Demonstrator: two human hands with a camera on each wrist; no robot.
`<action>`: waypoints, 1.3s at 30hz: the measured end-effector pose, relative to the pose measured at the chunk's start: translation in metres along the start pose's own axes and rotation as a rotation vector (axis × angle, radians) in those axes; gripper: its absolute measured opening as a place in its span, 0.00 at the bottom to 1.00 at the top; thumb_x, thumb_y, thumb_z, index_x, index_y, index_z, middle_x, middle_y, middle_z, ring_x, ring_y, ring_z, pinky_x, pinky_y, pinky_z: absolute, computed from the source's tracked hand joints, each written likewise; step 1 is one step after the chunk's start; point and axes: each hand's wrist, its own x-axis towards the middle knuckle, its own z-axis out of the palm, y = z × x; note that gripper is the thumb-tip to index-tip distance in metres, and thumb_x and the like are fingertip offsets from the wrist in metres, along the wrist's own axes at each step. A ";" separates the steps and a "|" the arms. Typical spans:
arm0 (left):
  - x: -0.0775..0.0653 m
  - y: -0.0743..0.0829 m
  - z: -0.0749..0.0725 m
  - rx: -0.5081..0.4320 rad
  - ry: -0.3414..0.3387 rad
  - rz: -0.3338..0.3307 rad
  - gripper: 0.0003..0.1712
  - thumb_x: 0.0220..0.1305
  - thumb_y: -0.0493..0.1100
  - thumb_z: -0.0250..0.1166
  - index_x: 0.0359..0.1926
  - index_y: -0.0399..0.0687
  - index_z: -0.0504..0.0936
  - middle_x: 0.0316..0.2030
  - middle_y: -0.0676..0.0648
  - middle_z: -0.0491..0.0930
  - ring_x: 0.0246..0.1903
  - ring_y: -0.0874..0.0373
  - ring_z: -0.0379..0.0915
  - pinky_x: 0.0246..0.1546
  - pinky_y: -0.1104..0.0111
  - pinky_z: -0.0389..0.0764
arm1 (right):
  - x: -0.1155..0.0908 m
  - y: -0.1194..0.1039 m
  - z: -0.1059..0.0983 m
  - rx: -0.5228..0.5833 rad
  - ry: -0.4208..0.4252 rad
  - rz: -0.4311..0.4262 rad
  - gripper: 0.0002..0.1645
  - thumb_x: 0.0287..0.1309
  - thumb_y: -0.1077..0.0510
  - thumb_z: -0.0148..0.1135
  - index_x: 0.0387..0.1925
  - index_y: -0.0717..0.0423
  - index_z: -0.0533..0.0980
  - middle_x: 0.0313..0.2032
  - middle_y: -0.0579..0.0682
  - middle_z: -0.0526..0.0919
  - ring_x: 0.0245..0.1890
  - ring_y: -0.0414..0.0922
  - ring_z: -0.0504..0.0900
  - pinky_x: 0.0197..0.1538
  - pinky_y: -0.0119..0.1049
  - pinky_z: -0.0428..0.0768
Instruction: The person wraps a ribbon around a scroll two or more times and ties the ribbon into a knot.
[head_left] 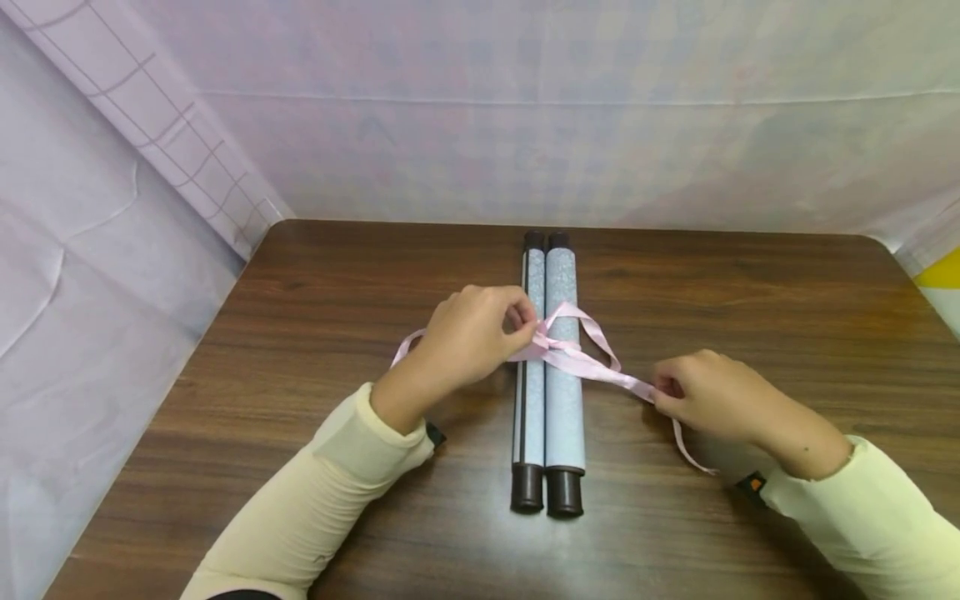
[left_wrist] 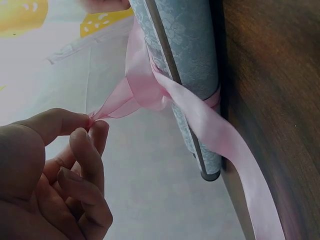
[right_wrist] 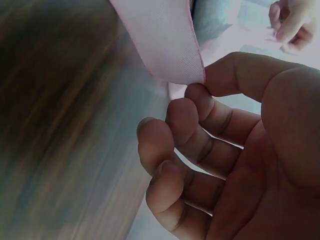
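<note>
A rolled scroll (head_left: pixel 564 417) lies on the table as two pale blue rolls side by side, with dark brown end caps. Around its middle goes a pink ribbon (head_left: pixel 577 361), crossed or knotted on top, with a loop standing over the right roll. My left hand (head_left: pixel 468 337) pinches a piece of the ribbon between thumb and index finger, just above the left roll. To the right of the scroll, my right hand (head_left: pixel 708 396) pinches another length of ribbon, drawn out from the knot; its loose end hangs below the hand. The left wrist view shows a further ribbon tail (left_wrist: pixel 235 150) trailing down.
The brown wood-grain table (head_left: pixel 300 333) meets a pale checked cloth (head_left: pixel 525 150) at its back edge. White sheeting (head_left: pixel 90 250) hangs on the left. Part of something yellow (head_left: pixel 941 271) shows at the far right.
</note>
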 end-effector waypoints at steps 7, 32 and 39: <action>0.000 0.001 0.000 0.000 -0.006 0.001 0.03 0.58 0.47 0.64 0.30 0.57 0.81 0.27 0.59 0.82 0.17 0.64 0.68 0.16 0.70 0.68 | -0.005 0.019 -0.002 0.010 -0.051 0.055 0.14 0.52 0.57 0.60 0.15 0.45 0.69 0.13 0.41 0.66 0.13 0.36 0.63 0.15 0.31 0.61; 0.000 -0.003 -0.003 0.007 -0.007 -0.025 0.03 0.58 0.47 0.64 0.31 0.56 0.81 0.28 0.59 0.83 0.16 0.64 0.67 0.16 0.70 0.68 | -0.028 0.068 -0.009 0.003 -0.100 0.140 0.19 0.54 0.57 0.60 0.13 0.47 0.65 0.12 0.40 0.62 0.12 0.36 0.60 0.15 0.31 0.59; 0.000 -0.003 -0.004 0.011 -0.005 -0.014 0.03 0.58 0.47 0.63 0.31 0.56 0.81 0.29 0.58 0.83 0.16 0.65 0.68 0.17 0.71 0.69 | -0.031 0.079 -0.011 -0.008 -0.121 0.164 0.21 0.54 0.56 0.60 0.12 0.48 0.62 0.12 0.40 0.60 0.12 0.37 0.59 0.16 0.31 0.59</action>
